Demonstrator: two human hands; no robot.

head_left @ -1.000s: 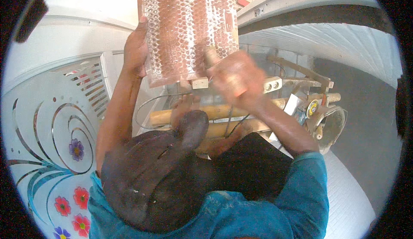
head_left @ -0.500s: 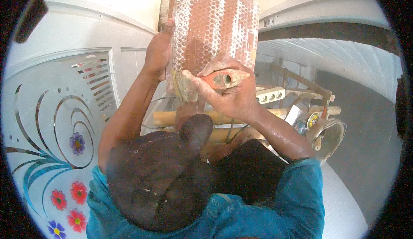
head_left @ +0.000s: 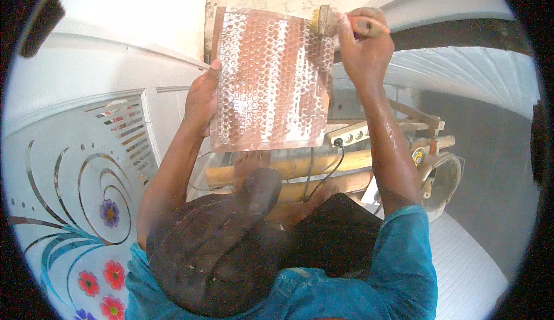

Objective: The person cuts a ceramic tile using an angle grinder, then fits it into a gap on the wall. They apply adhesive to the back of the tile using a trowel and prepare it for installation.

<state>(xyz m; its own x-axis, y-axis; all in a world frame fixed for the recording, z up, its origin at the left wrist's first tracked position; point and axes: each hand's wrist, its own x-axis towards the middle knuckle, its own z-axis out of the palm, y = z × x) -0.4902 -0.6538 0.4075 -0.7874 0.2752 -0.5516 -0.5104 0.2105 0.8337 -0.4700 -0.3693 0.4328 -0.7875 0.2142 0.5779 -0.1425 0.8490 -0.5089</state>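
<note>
A reddish-brown tile (head_left: pixel 259 83) with a honeycomb relief and white streaks is held up in front of me. My left hand (head_left: pixel 202 102) grips its left edge, the thumb on the near face and the other fingers hidden behind. At the tile's upper right corner, my right hand (head_left: pixel 369 57) is closed round the orange handle of a flat brush (head_left: pixel 327 20). The brush's yellowish bristles point left and lie at the tile's right edge; whether they press on it I cannot tell. Both forearms reach up, the right one looking wet.
Bamboo poles (head_left: pixel 294 167) lie below the tile, near a bare foot (head_left: pixel 251 161). A white power strip (head_left: pixel 353 135) with a plugged black cable (head_left: pixel 330 174) rests behind them. At right stands a dirty bucket (head_left: pixel 441 184); at left is a flower-decorated panel (head_left: pixel 63 170).
My right hand has carried the brush from the tile's lower left up to its upper right. The tile has come lower and tilted slightly, still held by my left hand.
</note>
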